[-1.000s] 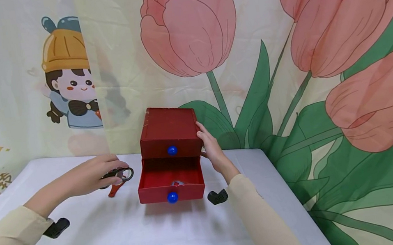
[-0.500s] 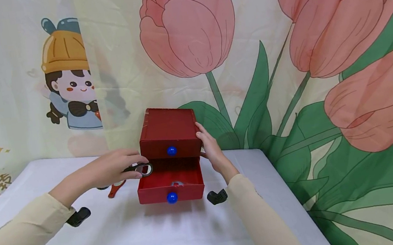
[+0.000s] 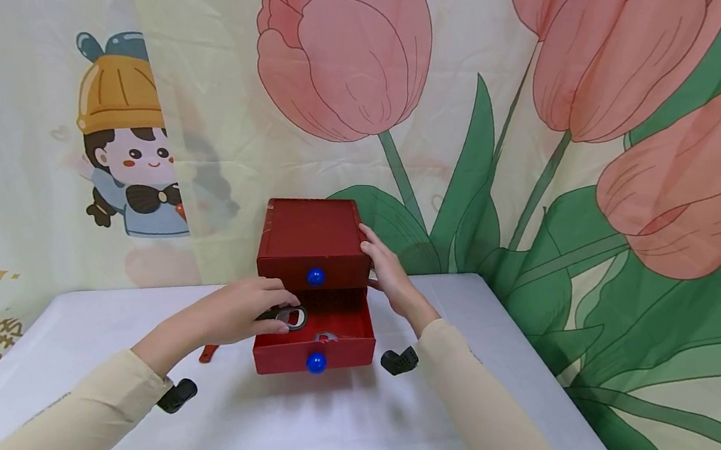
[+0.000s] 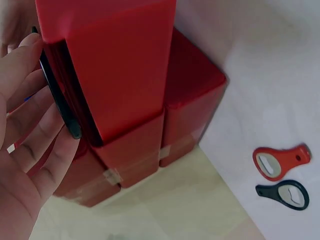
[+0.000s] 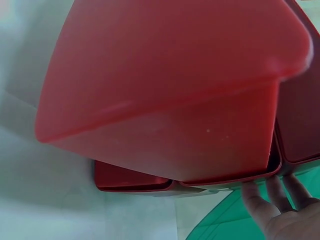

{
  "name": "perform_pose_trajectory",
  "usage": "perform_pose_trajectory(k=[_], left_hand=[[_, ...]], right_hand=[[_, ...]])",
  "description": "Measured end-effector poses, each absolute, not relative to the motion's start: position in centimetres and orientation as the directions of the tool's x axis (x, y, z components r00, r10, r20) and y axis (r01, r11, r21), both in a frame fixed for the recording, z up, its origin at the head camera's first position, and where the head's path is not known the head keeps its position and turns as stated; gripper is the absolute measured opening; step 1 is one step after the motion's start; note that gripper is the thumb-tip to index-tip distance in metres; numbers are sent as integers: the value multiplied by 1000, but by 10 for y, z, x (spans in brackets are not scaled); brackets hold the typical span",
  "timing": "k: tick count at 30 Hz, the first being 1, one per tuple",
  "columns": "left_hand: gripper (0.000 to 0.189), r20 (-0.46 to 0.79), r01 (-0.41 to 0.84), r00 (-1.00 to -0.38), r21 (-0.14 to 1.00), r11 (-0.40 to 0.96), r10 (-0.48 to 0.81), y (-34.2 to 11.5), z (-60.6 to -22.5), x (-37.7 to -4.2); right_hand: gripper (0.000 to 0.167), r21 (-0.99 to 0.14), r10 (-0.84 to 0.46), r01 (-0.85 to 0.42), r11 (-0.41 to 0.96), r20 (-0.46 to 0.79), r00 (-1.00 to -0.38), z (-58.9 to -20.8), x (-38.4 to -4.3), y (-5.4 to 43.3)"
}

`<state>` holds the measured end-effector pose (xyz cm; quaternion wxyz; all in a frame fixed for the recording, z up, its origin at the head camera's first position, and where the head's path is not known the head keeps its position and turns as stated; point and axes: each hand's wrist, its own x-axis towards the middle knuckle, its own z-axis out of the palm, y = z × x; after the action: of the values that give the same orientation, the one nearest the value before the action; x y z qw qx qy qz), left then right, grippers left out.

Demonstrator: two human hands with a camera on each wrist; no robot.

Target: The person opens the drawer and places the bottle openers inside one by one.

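Observation:
My left hand (image 3: pixel 235 314) pinches a black bottle opener (image 4: pixel 56 90) by its handle, the ring end over the left side of the pulled-out drawer (image 3: pixel 279 359) of a red drawer cabinet (image 3: pixel 312 224). Inside this drawer lies a small greyish thing (image 3: pixel 325 336), partly hidden by the drawer front. The right hand (image 3: pixel 392 274) rests against the cabinet's right side. On the tabletop, left of the cabinet, a red bottle opener (image 4: pixel 285 161) and another black bottle opener (image 4: pixel 275 192) lie side by side; the left hand partly covers them in the head view.
The cabinet's upper drawer, with a blue knob (image 3: pixel 316 276), is closed. Another blue knob (image 3: pixel 316 363) sits on the extended drawer's front. A white cloth covers the table (image 3: pixel 334 441). Behind it hangs a curtain (image 3: pixel 217 122) printed with tulips and a cartoon child.
My left hand has carried the black bottle opener rightward from beside the red one to over the drawer's left part. The right hand and the cabinet have stayed put.

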<state>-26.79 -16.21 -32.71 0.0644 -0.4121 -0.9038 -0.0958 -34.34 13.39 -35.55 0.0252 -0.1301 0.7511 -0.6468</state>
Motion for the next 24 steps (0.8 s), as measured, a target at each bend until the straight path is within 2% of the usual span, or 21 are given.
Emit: perform_pose_trajectory(k=[24], left_hand=[[40, 165, 774, -633, 116, 622, 757, -136, -348, -281]], right_hand=[[57, -981, -230, -141, 135, 108, -967, -352, -346, 137]])
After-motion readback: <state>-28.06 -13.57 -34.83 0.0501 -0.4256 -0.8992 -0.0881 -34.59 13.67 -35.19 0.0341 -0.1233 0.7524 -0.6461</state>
